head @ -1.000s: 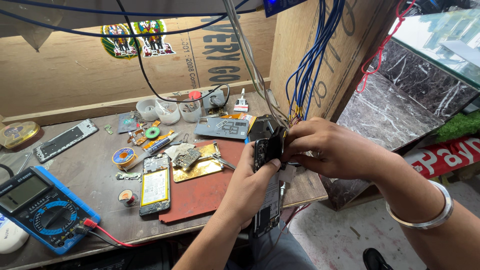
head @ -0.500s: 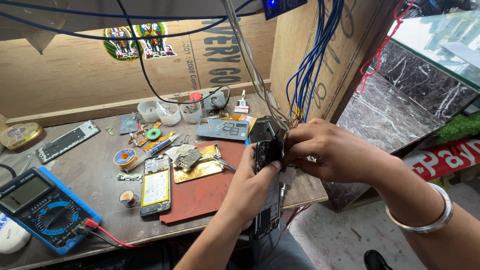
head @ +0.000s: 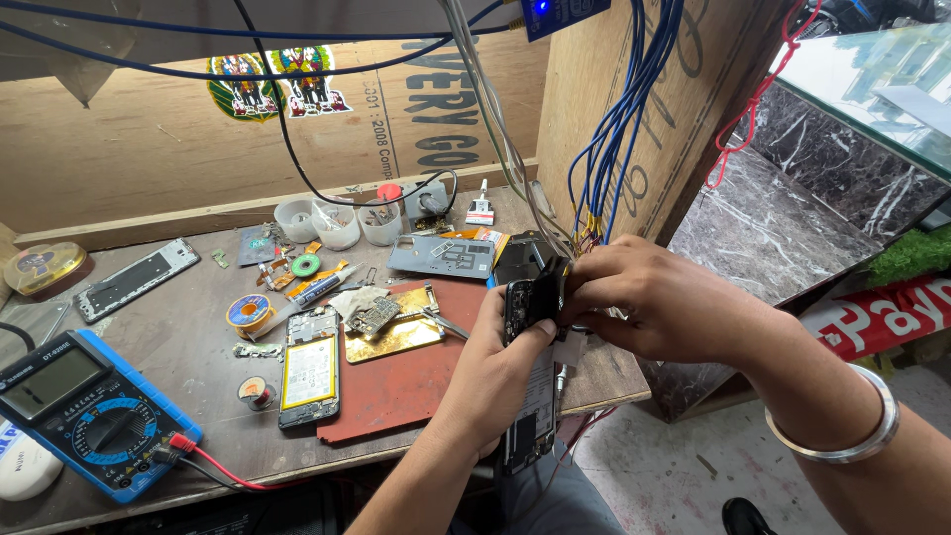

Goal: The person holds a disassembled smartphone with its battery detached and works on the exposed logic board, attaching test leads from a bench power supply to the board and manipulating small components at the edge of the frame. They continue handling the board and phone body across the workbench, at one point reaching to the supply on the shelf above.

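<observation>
both hands are up off the bench at its right front corner, working on an opened phone point(head: 532, 297). left hand point(head: 495, 372) wraps the handset from below, thumb up along the upper edge; the lower body of the phone hangs down past the wrist, over the bench edge. right hand point(head: 659, 302) comes in from the right, fingers curled and pinching at the phone's top end, exact contact point hidden by the knuckles. handling call: light, stiff slab, but with the back off it's fragile, exposed board and probably thin flex, so i'd grip by the side rails only, not the face or the innards, and avoid twisting. smooth edges, could slip. surface: worn grey workbench point(head: 149, 337) with a red mat point(head: 406, 381) near the front. on it: another opened phone point(head: 309, 367) lying flat showing its battery, a gold plate point(head: 401, 332) with a small circuit board point(head: 371, 315), tweezers point(head: 441, 322), a grey phone frame point(head: 441, 258), a solder spool point(head: 246, 314), three small clear cups point(head: 337, 223) at the back, a blue multimeter point(head: 84, 411) front left with a red lead. room: plywood walls, a bundle of blue wires point(head: 614, 129) hanging down the right panel just behind the hands, marble-look counter and glass to the right. silver bangle point(head: 842, 436) on the right wrist.
</observation>
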The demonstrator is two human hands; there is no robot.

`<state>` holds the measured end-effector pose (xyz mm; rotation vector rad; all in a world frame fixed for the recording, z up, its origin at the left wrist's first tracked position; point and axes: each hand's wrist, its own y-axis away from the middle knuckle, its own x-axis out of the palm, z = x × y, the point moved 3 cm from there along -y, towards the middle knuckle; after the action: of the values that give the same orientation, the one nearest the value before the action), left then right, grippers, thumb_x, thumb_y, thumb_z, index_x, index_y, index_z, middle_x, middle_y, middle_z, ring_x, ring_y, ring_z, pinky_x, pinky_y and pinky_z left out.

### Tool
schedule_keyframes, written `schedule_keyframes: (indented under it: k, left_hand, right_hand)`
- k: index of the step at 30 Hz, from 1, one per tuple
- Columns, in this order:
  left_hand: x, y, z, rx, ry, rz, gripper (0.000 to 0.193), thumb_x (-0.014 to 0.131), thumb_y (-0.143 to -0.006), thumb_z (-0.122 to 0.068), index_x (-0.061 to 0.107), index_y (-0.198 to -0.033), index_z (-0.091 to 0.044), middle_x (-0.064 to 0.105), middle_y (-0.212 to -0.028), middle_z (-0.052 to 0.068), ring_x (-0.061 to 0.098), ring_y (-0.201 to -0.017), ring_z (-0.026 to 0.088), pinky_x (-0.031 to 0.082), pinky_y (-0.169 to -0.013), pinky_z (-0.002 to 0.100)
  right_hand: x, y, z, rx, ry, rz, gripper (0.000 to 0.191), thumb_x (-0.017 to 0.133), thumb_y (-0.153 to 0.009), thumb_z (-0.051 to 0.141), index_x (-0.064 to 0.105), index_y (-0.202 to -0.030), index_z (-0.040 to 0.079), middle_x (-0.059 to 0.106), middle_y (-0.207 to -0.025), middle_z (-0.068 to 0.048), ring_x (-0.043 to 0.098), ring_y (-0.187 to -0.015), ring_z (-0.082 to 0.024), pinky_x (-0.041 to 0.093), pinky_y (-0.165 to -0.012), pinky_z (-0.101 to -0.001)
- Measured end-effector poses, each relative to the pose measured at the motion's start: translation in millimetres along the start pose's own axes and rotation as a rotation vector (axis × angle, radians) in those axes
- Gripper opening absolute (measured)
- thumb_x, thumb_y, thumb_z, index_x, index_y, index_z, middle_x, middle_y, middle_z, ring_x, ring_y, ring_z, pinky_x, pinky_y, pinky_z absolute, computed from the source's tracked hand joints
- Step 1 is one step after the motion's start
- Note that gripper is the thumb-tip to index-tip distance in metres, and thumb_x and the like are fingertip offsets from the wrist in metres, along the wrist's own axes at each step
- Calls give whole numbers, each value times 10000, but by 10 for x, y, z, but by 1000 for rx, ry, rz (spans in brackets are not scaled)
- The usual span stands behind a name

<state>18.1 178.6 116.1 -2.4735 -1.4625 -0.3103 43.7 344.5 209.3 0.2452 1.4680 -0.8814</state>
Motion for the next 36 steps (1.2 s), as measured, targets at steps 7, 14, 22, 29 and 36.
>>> schedule_keyframes:
  k: [7, 14, 22, 29, 36]
  left_hand:
    - [-16, 4, -7, 6, -16, 0, 344, 573, -965, -104, 518, -1299, -49, 624, -1109, 51, 571, -1026, 111, 480, -936, 288]
    - [-31, 25, -18, -36, -28, 0, 345, 567, -967, -125, 508, -1300, -58, 618, -1105, 44, 574, -1023, 102, 491, -924, 286]
    - [-34, 28, -34, -9, -26, -2, 337, 574, -965, -117, 514, -1290, -49, 619, -1096, 43, 569, -1013, 103, 488, -914, 281]
    - [-38, 30, -17, -7, -20, -4, 336, 577, -965, -109, 517, -1288, -40, 621, -1089, 43, 571, -1005, 103, 488, -911, 279]
    - [-11, -27, 4, 29, -12, 0, 347, 583, -953, -81, 518, -1291, -37, 630, -1089, 43, 574, -998, 105, 487, -911, 273]
  right_hand:
    - [-9, -4, 7, 15, -34, 4, 142, 784, -778, 94, 786, -918, 116, 720, -956, -14, 678, -974, -221, 470, -908, -402]
    - [11, -13, 34, -46, 1, -13, 164, 788, -749, 94, 784, -912, 114, 711, -1008, -25, 663, -1001, -236, 460, -901, -409]
    - [30, -23, 12, -18, -3, 7, 167, 790, -760, 101, 788, -927, 118, 716, -1000, -19, 665, -1007, -235, 462, -925, -412]
    - [11, -15, 51, -25, 29, 2, 171, 785, -744, 96, 788, -913, 122, 693, -1001, -27, 642, -1009, -250, 462, -917, -404]
    - [-23, -3, 41, -20, 26, 11, 195, 768, -734, 85, 787, -923, 130, 689, -1013, -29, 646, -1006, -251, 456, -920, -413]
